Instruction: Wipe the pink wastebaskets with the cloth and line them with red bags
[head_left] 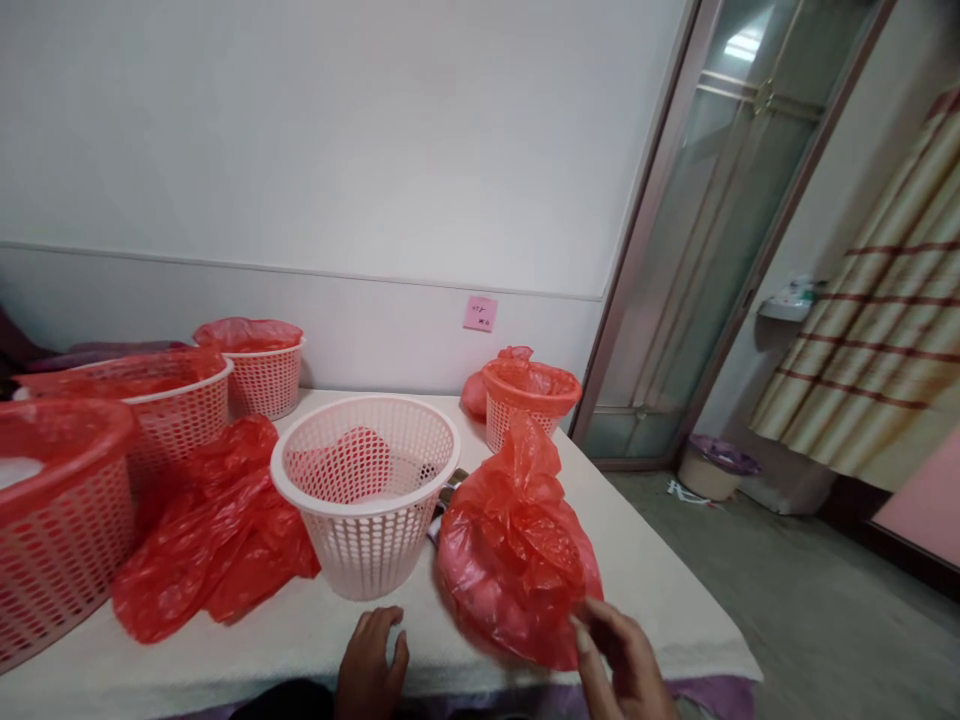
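A red plastic bag (517, 560), gathered and knotted at the top, sits full on the table; pinkish contents show through, but their kind I cannot tell. My right hand (626, 665) is at its lower right edge, thumb and fingertips closed together on the plastic. Near the table's front edge, my left hand (373, 660) is held with fingers slightly bent and thumb apart, holding nothing. Just beyond it stands a white perforated plastic basket (367, 560) without a liner. Left of this basket lies a crumpled red plastic bag (225, 530).
Several baskets lined with red bags stand at left, including a large one (60, 540) and a rear one (266, 380). Another lined basket (529, 395) is at the back right. A pink note (480, 313) is on the wall. A bin (712, 470) stands on the floor.
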